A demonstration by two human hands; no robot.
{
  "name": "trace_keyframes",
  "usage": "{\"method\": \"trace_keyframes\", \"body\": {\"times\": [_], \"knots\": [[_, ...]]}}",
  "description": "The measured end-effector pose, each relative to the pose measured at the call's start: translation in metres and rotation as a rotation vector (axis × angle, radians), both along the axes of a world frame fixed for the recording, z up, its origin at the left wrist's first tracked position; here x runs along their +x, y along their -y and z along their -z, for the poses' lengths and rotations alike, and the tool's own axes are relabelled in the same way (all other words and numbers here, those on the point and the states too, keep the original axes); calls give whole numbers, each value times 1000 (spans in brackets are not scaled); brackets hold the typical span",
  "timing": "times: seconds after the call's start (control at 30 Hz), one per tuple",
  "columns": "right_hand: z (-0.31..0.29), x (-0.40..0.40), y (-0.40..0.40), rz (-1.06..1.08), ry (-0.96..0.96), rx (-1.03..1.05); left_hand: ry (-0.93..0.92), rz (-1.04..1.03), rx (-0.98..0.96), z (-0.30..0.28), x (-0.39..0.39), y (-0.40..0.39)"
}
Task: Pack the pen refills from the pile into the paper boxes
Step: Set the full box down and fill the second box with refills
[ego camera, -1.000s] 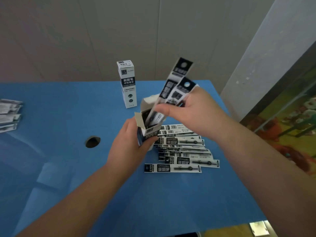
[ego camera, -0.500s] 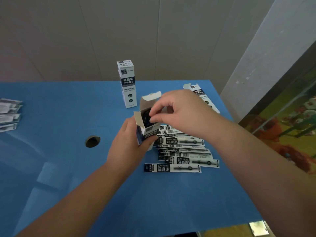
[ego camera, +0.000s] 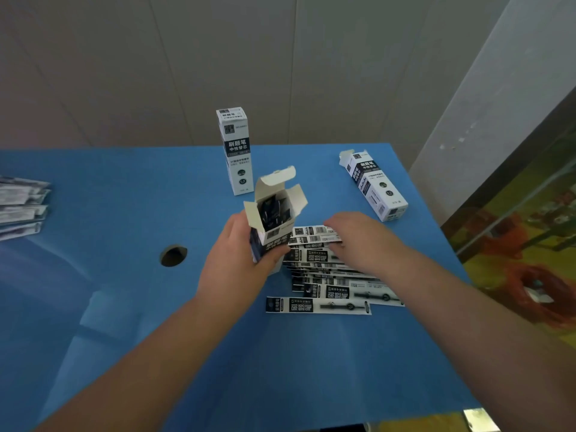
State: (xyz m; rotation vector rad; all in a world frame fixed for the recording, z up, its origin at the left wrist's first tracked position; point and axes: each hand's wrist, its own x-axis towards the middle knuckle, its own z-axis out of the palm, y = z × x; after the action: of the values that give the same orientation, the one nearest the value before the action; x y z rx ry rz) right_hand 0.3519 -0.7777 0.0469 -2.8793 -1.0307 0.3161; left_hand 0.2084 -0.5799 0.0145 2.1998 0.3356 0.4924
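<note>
My left hand (ego camera: pixel 237 260) grips an open white-and-black paper box (ego camera: pixel 274 216) upright, flaps spread, with dark refill packets showing inside. Just right of it lies the pile of flat black-and-white refill packets (ego camera: pixel 330 282) on the blue table (ego camera: pixel 124 213). My right hand (ego camera: pixel 358 235) reaches down onto the far end of that pile, fingers touching the top packets; whether it pinches one is hidden. A closed box (ego camera: pixel 237 148) stands upright behind. Another box (ego camera: pixel 374 185) lies on its side at the far right.
A round hole (ego camera: pixel 173 255) sits in the tabletop left of my left hand. More packets (ego camera: pixel 21 207) lie at the table's left edge. The table's right edge meets a grey wall and a coloured floor beyond.
My right hand pushed the refills down into the box, then let go and dropped to the pile. The box lying at the far right came into view. My left hand kept holding the box.
</note>
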Motion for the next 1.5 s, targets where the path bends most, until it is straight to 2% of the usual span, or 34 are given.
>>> {"method": "trace_keyframes", "body": {"times": [0.1,0.33,0.5,0.67,1.0,1.33,1.4,1.5], "knots": [[6,1,-9,-36,-14,-85,-4,-8,-4,-2,-1,1],[11,4,-18,-121,109,-187,-15,-32,-1,-4,-4,4],[3,7,-19,-78,109,-153,-23,-40,-5,-3,-5,4],[-9,11,-19,-55,17,-179,-34,-34,9,-2,-5,3],[-17,18,-9,-52,-16,-77,-38,-25,27,-2,-5,3],[-37,20,-5,-94,-119,-192,-19,-26,26,-1,-3,3],[-45,19,-4,-75,-149,-166,-12,-23,27,0,-3,3],[-63,18,5,-5,-144,-17,3,-13,37,-1,-3,4]]}}
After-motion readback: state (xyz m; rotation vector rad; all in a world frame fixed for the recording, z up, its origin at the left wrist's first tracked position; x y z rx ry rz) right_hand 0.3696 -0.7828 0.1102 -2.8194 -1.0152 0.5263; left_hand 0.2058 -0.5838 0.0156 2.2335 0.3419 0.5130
